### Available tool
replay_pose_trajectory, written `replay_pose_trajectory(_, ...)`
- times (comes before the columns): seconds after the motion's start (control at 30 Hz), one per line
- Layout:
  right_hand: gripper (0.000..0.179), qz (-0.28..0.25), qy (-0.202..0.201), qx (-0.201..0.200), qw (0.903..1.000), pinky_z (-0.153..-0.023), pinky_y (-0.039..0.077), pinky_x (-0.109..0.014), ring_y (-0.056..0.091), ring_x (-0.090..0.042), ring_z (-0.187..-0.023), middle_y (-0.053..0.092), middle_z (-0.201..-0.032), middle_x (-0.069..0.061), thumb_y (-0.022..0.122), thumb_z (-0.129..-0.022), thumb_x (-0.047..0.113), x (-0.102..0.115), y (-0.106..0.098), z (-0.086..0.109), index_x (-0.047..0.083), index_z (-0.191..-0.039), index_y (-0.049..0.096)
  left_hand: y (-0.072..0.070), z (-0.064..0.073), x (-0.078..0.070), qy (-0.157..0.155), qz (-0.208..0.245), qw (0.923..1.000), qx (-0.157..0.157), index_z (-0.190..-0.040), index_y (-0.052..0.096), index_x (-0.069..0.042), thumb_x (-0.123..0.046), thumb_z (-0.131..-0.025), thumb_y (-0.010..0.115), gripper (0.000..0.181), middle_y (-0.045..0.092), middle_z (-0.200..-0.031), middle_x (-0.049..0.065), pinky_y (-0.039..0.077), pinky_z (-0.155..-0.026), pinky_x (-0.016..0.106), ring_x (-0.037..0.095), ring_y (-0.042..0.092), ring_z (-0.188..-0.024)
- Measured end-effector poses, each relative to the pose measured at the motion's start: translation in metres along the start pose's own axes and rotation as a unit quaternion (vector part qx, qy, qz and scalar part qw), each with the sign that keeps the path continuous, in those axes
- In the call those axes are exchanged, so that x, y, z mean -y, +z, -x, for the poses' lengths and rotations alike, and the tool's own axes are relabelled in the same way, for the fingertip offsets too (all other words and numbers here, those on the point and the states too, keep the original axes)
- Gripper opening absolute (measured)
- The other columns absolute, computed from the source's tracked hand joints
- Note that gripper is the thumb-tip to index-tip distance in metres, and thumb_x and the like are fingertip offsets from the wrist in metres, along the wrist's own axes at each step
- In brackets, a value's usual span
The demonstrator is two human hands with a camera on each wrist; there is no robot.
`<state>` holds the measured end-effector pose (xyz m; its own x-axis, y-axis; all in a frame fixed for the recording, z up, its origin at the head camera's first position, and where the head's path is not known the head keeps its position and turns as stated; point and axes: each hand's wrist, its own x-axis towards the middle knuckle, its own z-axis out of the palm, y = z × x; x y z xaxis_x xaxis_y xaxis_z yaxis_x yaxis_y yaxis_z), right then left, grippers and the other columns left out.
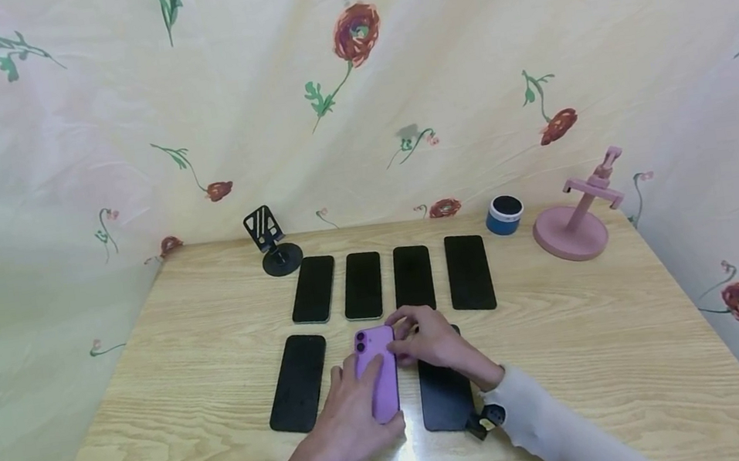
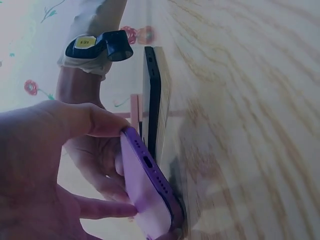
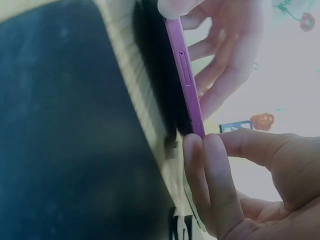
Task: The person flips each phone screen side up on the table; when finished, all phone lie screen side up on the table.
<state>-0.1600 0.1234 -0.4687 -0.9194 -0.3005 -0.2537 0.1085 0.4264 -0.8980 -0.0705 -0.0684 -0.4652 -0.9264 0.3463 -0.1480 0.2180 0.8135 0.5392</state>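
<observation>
A purple smartphone (image 1: 387, 393) is held between both hands over the middle of the table, its back with the camera lenses facing up. My left hand (image 1: 348, 429) grips its lower part, thumb at the bottom corner and fingers over the back and far edge. At the upper right edge, my right hand (image 1: 431, 337) pinches the phone near its corner. In the left wrist view the phone (image 2: 142, 192) leans at an angle, its charging port showing. A side button shows on its purple edge (image 3: 186, 75) in the right wrist view. Beneath my right forearm lies a dark phone (image 1: 447, 403).
Another black phone (image 1: 298, 384) lies left of the hands. Behind them is a row of several dark phones, including one at the right end (image 1: 469, 272). Along the back stand a black phone stand (image 1: 282, 259), a blue-and-white cylinder (image 1: 504, 222) and a pink stand (image 1: 570, 235).
</observation>
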Motion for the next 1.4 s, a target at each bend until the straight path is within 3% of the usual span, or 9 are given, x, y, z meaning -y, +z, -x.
replay_pose_trajectory(0.2,0.036,-0.032,-0.001,-0.001,0.9995,-0.067,0.063,-0.033,0.073,-0.014,-0.070,0.069,-0.101,-0.016,0.070,-0.091,-0.001,0.003,-0.002,0.003,-0.001,-0.127,0.066,-0.004,0.000,0.003,0.009,0.021,0.9997,0.003,-0.161,0.035,-0.010,-0.042,-0.084,0.075,0.093,0.039,-0.156,0.024,0.056,-0.083,0.045,0.033,0.048,-0.123)
replay_pose_trajectory(0.4,0.038,-0.044,-0.008,0.008,0.9989,-0.069,0.064,-0.036,0.073,-0.014,-0.073,0.069,-0.106,-0.018,0.067,-0.093,0.000,0.004,-0.002,0.005,-0.001,-0.131,0.065,-0.007,0.001,0.008,0.016,0.041,0.9990,0.005,-0.162,0.033,-0.013,-0.041,-0.085,0.074,0.092,0.041,-0.155,0.019,0.053,-0.088,0.045,0.029,0.050,-0.120)
replay_pose_trajectory(0.73,0.045,-0.069,-0.032,0.021,0.9969,-0.070,0.064,-0.038,0.075,-0.018,-0.077,0.069,-0.112,-0.024,0.066,-0.092,-0.001,0.009,-0.002,0.008,0.000,-0.137,0.060,-0.012,0.002,0.012,0.026,0.107,0.9939,0.013,-0.164,0.029,-0.014,-0.033,-0.089,0.071,0.089,0.046,-0.151,0.009,0.052,-0.086,0.031,0.018,0.055,-0.112)
replay_pose_trajectory(0.93,0.050,-0.074,-0.035,0.054,0.9952,-0.074,0.064,-0.038,0.078,-0.024,-0.087,0.069,-0.118,-0.026,0.066,-0.097,0.004,0.004,-0.001,0.008,-0.001,-0.145,0.052,-0.011,0.001,0.018,0.049,0.167,0.9847,0.004,-0.162,0.031,-0.014,-0.022,-0.090,0.069,0.083,0.053,-0.139,0.003,0.053,-0.082,0.025,0.018,0.058,-0.110)
replay_pose_trajectory(1.07,0.052,-0.079,-0.035,0.073,0.9936,-0.077,0.064,-0.039,0.079,-0.031,-0.092,0.070,-0.120,-0.028,0.065,-0.100,0.008,-0.001,0.001,0.008,-0.003,-0.149,0.048,-0.011,-0.001,0.021,0.063,0.209,0.9757,-0.013,-0.159,0.035,-0.016,-0.013,-0.089,0.068,0.077,0.056,-0.136,0.007,0.056,-0.074,0.023,0.019,0.061,-0.109)
replay_pose_trajectory(1.27,0.053,-0.078,-0.025,0.085,0.9930,-0.076,0.064,-0.037,0.079,-0.032,-0.093,0.072,-0.119,-0.027,0.066,-0.101,0.009,-0.005,0.004,0.008,-0.004,-0.149,0.047,-0.013,-0.004,0.023,0.059,0.264,0.9626,-0.021,-0.156,0.037,-0.014,-0.005,-0.088,0.066,0.074,0.059,-0.135,0.015,0.059,-0.072,0.025,0.020,0.066,-0.101)
replay_pose_trajectory(1.4,0.055,-0.073,-0.012,0.078,0.9942,-0.074,0.064,-0.037,0.079,-0.031,-0.091,0.072,-0.115,-0.025,0.068,-0.100,0.009,-0.006,0.006,0.007,-0.004,-0.149,0.047,-0.015,-0.005,0.025,0.052,0.273,0.9600,-0.037,-0.155,0.039,-0.013,-0.002,-0.087,0.065,0.073,0.063,-0.132,0.016,0.059,-0.075,0.025,0.024,0.068,-0.100)
